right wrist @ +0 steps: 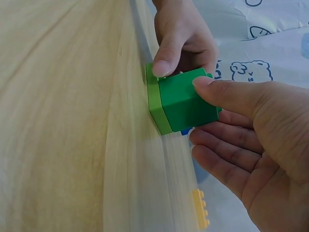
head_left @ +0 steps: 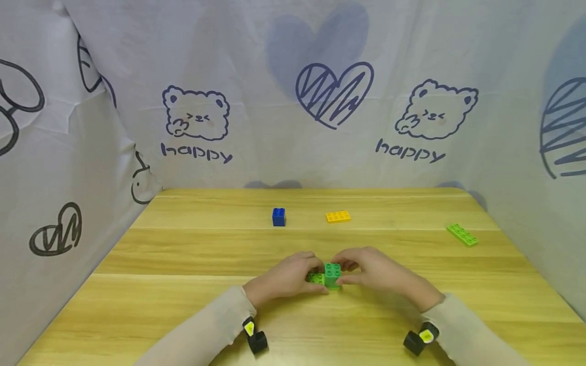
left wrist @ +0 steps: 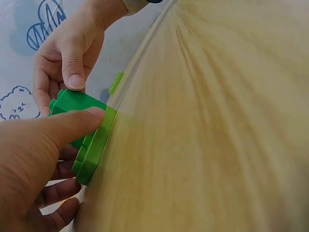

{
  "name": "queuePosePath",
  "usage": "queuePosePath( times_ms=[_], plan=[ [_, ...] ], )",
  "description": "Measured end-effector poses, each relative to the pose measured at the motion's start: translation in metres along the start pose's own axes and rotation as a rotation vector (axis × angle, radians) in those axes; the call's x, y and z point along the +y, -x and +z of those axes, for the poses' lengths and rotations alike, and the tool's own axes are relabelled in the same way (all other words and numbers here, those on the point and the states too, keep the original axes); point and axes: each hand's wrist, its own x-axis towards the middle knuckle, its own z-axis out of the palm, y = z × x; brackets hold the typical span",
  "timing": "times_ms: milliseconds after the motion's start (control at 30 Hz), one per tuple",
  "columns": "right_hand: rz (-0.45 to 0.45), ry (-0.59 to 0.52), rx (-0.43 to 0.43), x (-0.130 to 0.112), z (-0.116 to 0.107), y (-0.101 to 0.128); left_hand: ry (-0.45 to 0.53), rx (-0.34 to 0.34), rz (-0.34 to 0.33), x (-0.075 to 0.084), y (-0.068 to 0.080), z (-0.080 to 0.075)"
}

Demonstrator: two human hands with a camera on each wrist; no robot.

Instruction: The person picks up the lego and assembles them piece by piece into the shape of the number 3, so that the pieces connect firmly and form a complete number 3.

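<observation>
A dark green building block (head_left: 332, 275) stands on the right end of a flat light green building plate (head_left: 316, 278) on the table, and the two look joined in the right wrist view. My left hand (head_left: 293, 275) grips the light green plate, its thumb (left wrist: 87, 121) along the near side and the fingers behind. My right hand (head_left: 376, 270) holds the dark green block (right wrist: 188, 101) between the thumb, which touches its near face, and fingers on the far side. Studs show along the uncovered left part of the plate (left wrist: 91, 154).
Farther back on the wooden table (head_left: 206, 244) stand a blue block (head_left: 279, 217) and a flat yellow plate (head_left: 338, 216). Another light green plate (head_left: 462, 235) lies at the right. A printed white cloth (head_left: 265, 152) hangs behind and along both sides.
</observation>
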Motion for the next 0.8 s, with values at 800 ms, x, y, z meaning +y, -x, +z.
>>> queuePosePath(
  times_ms=[800],
  plan=[
    [0.063, 0.066, 0.087, 0.006, -0.015, 0.006, 0.063, 0.113, -0.017, 0.003, 0.001, 0.0]
  ],
)
